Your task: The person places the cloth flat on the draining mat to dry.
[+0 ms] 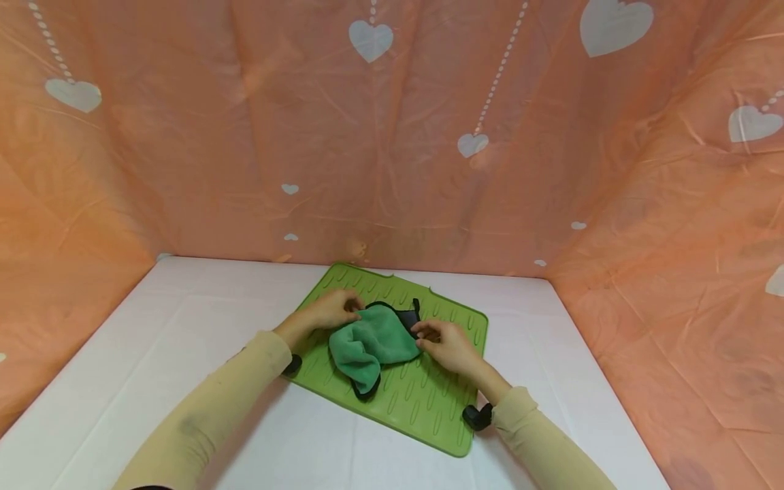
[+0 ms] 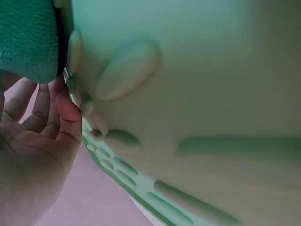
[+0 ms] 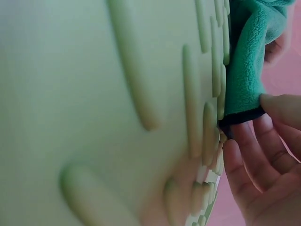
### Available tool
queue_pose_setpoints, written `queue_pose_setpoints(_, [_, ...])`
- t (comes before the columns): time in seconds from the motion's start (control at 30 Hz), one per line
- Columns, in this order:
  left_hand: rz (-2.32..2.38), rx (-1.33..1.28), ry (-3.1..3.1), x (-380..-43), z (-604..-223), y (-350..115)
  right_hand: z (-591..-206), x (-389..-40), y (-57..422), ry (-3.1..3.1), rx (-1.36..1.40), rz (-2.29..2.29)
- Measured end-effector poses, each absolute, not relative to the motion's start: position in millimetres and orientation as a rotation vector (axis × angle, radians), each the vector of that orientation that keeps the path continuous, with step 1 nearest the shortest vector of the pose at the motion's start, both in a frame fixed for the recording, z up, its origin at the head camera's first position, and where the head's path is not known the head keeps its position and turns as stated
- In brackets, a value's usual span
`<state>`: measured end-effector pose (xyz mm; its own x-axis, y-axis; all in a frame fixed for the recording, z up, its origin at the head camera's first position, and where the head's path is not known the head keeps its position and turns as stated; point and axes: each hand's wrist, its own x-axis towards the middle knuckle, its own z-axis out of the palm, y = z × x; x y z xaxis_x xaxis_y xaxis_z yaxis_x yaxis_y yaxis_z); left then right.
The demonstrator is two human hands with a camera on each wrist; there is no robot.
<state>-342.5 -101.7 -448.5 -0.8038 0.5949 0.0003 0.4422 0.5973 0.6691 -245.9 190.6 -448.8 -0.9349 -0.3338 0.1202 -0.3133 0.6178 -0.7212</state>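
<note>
A crumpled green plush cloth [image 1: 373, 340] with black edging lies on a green ridged mat [image 1: 422, 395]. A black patch and a small loop show at its far right corner. My left hand [image 1: 333, 309] pinches the cloth's far left edge; in the left wrist view its fingers [image 2: 63, 110] curl beneath the fabric. At the right edge, my right hand [image 1: 450, 347] grips the cloth between thumb and fingers. The right wrist view shows that thumb [image 3: 282, 108] on the green pile, with the other fingers by the black border [image 3: 242, 116].
The mat sits at an angle on a white-covered table [image 1: 184, 327]. Orange sheeting with white hearts [image 1: 367, 170] hangs at the back and both sides. Black wrist straps [image 1: 478, 416] and beige sleeves [image 1: 214, 401] cover parts of the mat.
</note>
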Motion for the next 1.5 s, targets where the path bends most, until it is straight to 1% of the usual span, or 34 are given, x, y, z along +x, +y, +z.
queue_pose_setpoints(0.33, [1.177,0.837,2.599,-338.3,-450.1,-104.4,-451.9,-252.5,191.3,2.854,-0.550,-1.407])
queue_pose_setpoints(0.7, [1.410,0.805,2.757,-338.9,-443.5,-107.2,-440.7,-263.7,194.2,2.906,-0.563,-1.621])
queue_pose_setpoints(0.87, [1.448,0.825,2.812,-342.2,-440.3,-108.0,-432.3,-275.0,195.6,2.911,-0.519,-1.555])
queue_pose_setpoints(1.07, [1.391,0.767,2.853,-347.8,-440.2,-112.6,-429.0,-293.9,194.4,2.905,-0.485,-1.428])
queue_pose_setpoints(1.5, [1.182,0.608,2.848,-362.1,-451.1,-120.8,-443.1,-332.2,181.4,2.846,-0.433,-1.307])
